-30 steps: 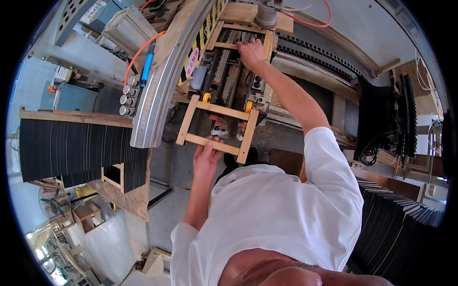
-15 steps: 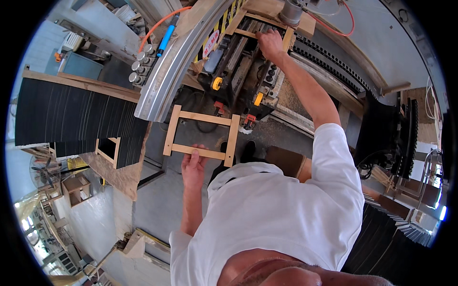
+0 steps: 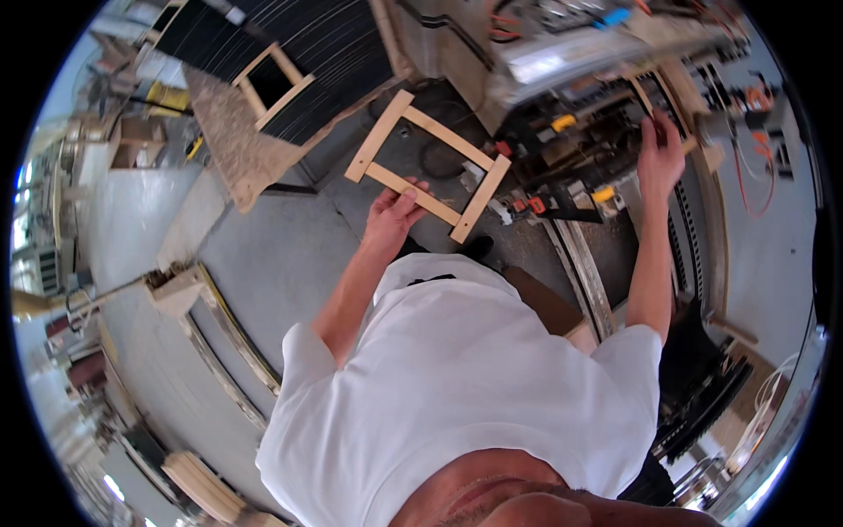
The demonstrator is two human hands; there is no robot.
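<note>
My left hand (image 3: pixel 392 213) grips a light wooden frame (image 3: pixel 429 201) by its near rail, thumb on top. The frame is made of two longer side pieces joined by two rails and hangs tilted in the air over the floor. At the right, my right arm reaches out to the machine. There my right hand (image 3: pixel 660 158) has its fingers bent around the near part of a second wooden frame (image 3: pixel 644 94), which lies on the machine (image 3: pixel 571 189). The fingertips are partly hidden.
A stack of black panels (image 3: pixel 307 39) rests on a wooden board (image 3: pixel 215 132) at the upper left, with another wooden frame (image 3: pixel 260 104) against it. A metal machine beam (image 3: pixel 562 66) juts in at the upper right. Long rails (image 3: pixel 230 338) lie at the lower left.
My view has swung to the left, so the machine now appears farther right. The left hand still holds its frame, now more tilted. The right hand stays at the frame on the machine.
</note>
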